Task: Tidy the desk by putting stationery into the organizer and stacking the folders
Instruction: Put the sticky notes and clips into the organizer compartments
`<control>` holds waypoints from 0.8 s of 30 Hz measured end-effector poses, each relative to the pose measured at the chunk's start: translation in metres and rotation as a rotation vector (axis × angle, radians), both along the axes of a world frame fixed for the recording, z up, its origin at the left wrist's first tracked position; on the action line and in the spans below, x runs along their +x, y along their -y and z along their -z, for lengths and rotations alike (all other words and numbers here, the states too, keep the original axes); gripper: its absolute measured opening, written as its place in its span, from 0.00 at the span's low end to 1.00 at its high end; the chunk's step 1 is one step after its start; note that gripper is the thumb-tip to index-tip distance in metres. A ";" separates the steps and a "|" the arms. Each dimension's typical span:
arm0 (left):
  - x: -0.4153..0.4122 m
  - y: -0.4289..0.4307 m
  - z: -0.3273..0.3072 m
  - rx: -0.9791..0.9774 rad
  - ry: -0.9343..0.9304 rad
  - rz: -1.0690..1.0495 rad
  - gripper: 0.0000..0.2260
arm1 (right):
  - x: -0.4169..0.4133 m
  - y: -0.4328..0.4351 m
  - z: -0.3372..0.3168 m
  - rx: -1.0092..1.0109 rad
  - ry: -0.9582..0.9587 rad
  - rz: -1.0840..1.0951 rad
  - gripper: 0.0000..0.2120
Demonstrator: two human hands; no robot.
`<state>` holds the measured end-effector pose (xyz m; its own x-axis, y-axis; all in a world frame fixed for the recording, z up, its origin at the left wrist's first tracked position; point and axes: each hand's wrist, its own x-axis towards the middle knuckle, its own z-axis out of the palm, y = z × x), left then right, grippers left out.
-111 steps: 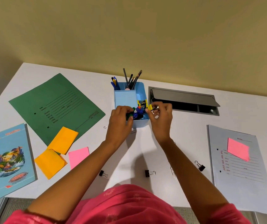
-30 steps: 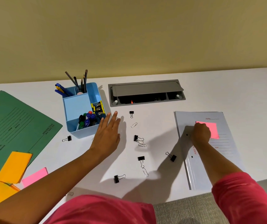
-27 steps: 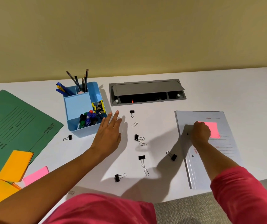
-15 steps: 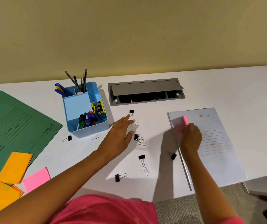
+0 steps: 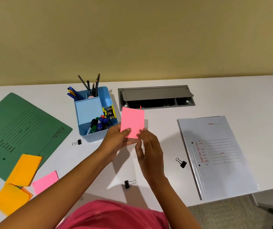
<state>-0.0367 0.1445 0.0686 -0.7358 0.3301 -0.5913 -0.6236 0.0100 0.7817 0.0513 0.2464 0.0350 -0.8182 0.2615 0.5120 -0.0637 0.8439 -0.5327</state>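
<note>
Moved: the pink note has been lifted off the white folder and brought beside the organizer; the left hand has been raised from the desk to meet it.
Pink note: held upright in the air, just right of the organizer.
Left hand: the note's lower left edge is pinched between thumb and fingers.
Right hand: fingertips are laid at the note's lower right corner; a grip cannot be told.
Folders: the white folder lies at the right, the green folder at the left, well apart.
Loose: three binder clips are seen on the desk.
</note>
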 end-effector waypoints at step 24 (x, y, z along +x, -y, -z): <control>-0.057 0.099 0.023 -0.789 -0.745 0.050 0.15 | -0.183 0.027 -0.045 -0.171 0.183 0.096 0.09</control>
